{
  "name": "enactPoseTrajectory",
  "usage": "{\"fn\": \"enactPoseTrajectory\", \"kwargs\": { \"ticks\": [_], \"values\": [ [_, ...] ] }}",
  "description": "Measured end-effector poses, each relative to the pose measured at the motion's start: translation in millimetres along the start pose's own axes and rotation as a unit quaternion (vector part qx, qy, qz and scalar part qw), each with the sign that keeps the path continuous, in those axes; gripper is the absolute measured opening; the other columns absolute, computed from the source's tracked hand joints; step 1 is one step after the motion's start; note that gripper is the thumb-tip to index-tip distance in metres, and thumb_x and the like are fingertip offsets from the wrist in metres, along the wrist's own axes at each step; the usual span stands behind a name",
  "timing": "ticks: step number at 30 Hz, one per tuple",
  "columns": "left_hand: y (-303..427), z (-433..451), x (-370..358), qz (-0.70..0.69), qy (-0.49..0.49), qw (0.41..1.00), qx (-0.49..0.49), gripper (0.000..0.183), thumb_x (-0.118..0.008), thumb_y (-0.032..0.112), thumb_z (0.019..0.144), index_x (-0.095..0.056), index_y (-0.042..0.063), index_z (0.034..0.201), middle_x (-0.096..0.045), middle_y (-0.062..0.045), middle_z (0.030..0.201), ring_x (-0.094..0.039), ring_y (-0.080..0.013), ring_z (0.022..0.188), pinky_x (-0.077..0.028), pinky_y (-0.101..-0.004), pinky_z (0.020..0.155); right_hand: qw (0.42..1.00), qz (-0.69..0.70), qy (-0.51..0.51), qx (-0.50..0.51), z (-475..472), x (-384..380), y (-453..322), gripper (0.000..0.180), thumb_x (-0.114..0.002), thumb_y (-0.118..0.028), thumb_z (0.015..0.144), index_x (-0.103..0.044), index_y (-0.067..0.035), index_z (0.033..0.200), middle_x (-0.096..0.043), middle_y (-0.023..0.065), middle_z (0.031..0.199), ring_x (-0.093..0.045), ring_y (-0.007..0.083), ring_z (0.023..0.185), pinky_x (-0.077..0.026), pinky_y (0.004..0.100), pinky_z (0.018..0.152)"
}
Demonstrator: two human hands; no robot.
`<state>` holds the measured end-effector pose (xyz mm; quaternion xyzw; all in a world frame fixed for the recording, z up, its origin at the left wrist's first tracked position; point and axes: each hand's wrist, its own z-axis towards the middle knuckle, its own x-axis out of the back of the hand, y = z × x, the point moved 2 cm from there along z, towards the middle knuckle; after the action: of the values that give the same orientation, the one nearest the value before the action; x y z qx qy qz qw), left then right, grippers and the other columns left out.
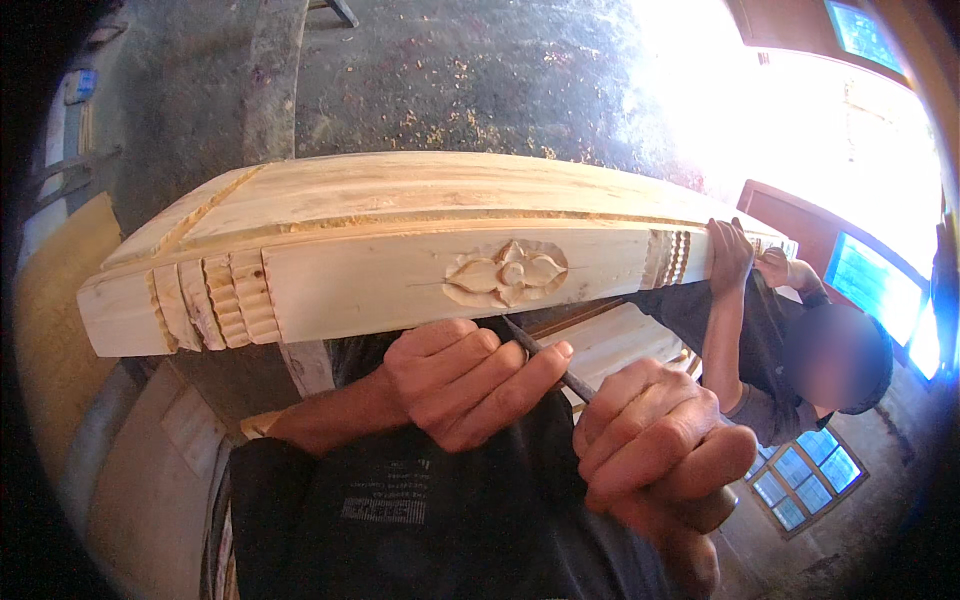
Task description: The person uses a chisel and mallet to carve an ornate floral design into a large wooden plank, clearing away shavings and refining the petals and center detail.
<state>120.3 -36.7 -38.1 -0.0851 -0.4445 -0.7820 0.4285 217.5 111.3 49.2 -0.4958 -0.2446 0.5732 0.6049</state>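
Note:
A pale wooden door-like panel (pixel 360 281) lies before me, its near rail facing up toward me. A carved four-petalled flower (pixel 512 274) stands in relief at the rail's middle. Both of my hands grip a slim dark metal carving chisel (pixel 579 387). My left hand (pixel 461 382) has its fingers curled about the blade, close to the rail's lower edge. Around the handle end, my right hand (pixel 660 450) is closed. The chisel's tip points up at the rail below the flower; whether it touches the wood, I cannot tell.
Ribbed carved bands (pixel 240 304) mark the rail's left part, with more bands (pixel 666 259) on the right. At the right end another person (pixel 757 367) has both hands on the rail. Wood chips (pixel 427 135) litter the dark floor. Boards (pixel 615 341) lie beneath the panel.

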Motion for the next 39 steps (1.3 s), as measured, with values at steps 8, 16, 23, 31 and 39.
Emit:
{"fn": "enactPoseTrajectory", "kwargs": {
  "ticks": [8, 16, 23, 31, 39],
  "values": [
    [-4.7, -1.7, -3.9, -0.024, 0.043, 0.999, 0.017, 0.044, -0.077, 0.007, 0.083, -0.075, 0.0, 0.126, -0.07, -0.005, 0.081, -0.066, -0.0162, 0.067, -0.053, -0.0297, 0.056, 0.995, -0.02, -0.076, -0.064, 12.3, 7.5, -5.7, 0.017, -0.064, -0.01, 0.096, -0.049, -0.012, 0.088, -0.076, 0.017, 0.079, -0.067, 0.0235, 0.051, -0.054, 0.0344, 0.051],
    [-6.1, -3.2, -3.8, -0.015, 0.034, 0.999, 0.02, 0.045, -0.076, 0.007, 0.084, -0.073, -0.002, 0.128, -0.074, -0.008, 0.085, -0.069, -0.0152, 0.069, -0.052, -0.0288, 0.056, 0.995, -0.015, -0.062, -0.082, 12.5, 4.9, -2.7, 0.022, -0.063, -0.004, 0.094, -0.045, -0.012, 0.084, -0.074, 0.0179, 0.079, -0.066, 0.0231, 0.05, -0.053, 0.0339, 0.047],
    [-9.0, 0.2, -6.0, 0.002, 0.071, 0.997, 0.011, 0.044, -0.075, 0.007, 0.077, -0.078, -0.004, 0.119, -0.069, -0.003, 0.078, -0.063, -0.0093, 0.064, -0.043, -0.0223, 0.054, 0.994, -0.036, -0.052, -0.085, 17.1, 1.2, -0.6, 0.025, -0.067, -0.003, 0.092, -0.045, -0.012, 0.084, -0.073, 0.0174, 0.077, -0.063, 0.0224, 0.047, -0.051, 0.0332, 0.045],
    [-9.9, -3.0, -10.2, 0.008, 0.089, 0.996, 0.014, 0.043, -0.075, 0.006, 0.078, -0.078, -0.005, 0.119, -0.07, -0.004, 0.079, -0.063, -0.0084, 0.064, -0.042, -0.0226, 0.053, 0.991, -0.092, -0.038, -0.095, 21.7, -1.9, 2.2, 0.026, -0.069, -0.002, 0.09, -0.045, -0.012, 0.085, -0.072, 0.0153, 0.075, -0.059, 0.0215, 0.044, -0.048, 0.0322, 0.045],
    [-8.5, 3.9, -10.0, 0.008, 0.073, 0.996, 0.044, 0.042, -0.076, 0.007, 0.08, -0.077, -0.008, 0.12, -0.066, -0.002, 0.073, -0.06, -0.0084, 0.06, -0.042, -0.0239, 0.05, 0.992, -0.07, 0.062, -0.084, 28.6, -8.2, 12.6, 0.038, -0.066, -0.036, 0.107, -0.047, -0.009, 0.088, -0.063, 0.0133, 0.064, -0.051, 0.0206, 0.041, -0.04, 0.034, 0.039]
  ]
}}
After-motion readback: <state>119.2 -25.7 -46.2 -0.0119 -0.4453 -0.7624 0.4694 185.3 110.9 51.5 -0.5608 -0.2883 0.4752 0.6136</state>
